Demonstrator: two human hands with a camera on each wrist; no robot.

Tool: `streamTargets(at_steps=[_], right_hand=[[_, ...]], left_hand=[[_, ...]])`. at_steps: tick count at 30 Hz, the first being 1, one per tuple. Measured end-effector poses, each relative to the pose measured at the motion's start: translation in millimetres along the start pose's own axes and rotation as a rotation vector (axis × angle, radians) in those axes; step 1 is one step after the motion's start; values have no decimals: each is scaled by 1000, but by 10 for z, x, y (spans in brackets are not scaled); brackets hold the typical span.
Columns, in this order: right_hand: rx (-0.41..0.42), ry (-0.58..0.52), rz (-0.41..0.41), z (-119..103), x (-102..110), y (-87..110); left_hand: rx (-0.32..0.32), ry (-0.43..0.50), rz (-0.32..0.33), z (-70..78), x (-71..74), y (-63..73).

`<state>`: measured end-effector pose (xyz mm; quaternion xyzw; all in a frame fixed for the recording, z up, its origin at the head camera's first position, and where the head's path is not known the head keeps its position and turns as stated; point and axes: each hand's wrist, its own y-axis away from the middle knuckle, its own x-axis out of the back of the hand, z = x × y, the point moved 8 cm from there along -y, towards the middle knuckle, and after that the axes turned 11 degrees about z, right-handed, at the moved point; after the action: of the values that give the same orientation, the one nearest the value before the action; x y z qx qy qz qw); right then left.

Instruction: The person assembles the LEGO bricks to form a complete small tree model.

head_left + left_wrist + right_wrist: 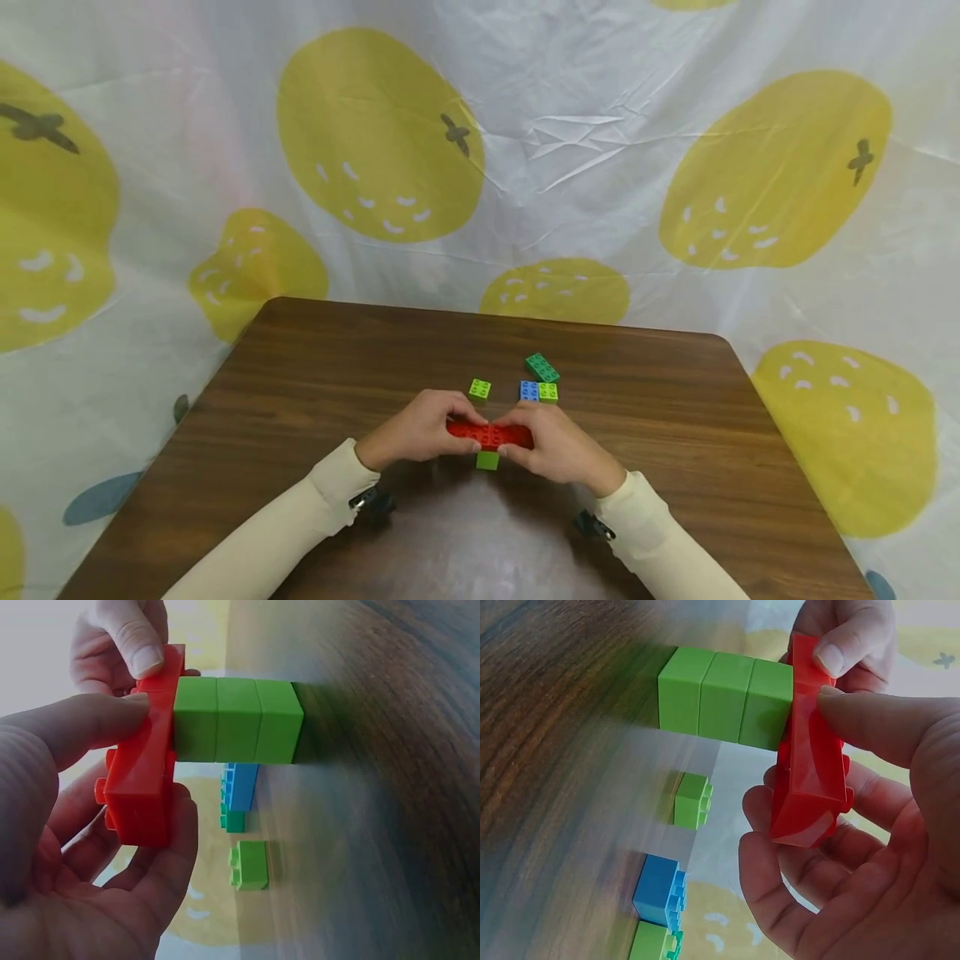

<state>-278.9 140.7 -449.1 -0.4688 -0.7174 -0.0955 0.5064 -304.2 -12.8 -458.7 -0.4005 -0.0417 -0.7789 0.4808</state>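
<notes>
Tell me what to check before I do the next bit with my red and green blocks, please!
1. Left grip on the red bricks: ok, thumb and fingers hold one end.
2. Right grip: ok, it holds the other end.
3. Green stack lined up: ok, three bricks in line.
4. Red pushed all the way down: cannot tell.
5. Loose green brick apart from the stack: ok.
6. Blue brick apart too: ok.

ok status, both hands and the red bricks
Left grip, right grip: both on red bricks. Red bricks atop green stack. Loose bricks beyond, nothing visibly in the way.
</notes>
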Motion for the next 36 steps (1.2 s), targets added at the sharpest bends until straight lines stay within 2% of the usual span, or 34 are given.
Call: streamTargets(at_steps=[7,13,20,26,36], right_hand=[[-5,-8,-6,-4,7,-7],[2,-55,8,-29,32,-42],[-25,-48,42,61,100,-111],[-46,-42,137,260,214,-219],[-186,-64,263,761,279,-393]], left_hand=[[-4,1,-12,1,-20,8],[40,46,-7,-17,-32,30],[42,50,-4,-25,-33,36],[25,19,4,-20,-21,67],[65,44,18,-80,-12,151]])
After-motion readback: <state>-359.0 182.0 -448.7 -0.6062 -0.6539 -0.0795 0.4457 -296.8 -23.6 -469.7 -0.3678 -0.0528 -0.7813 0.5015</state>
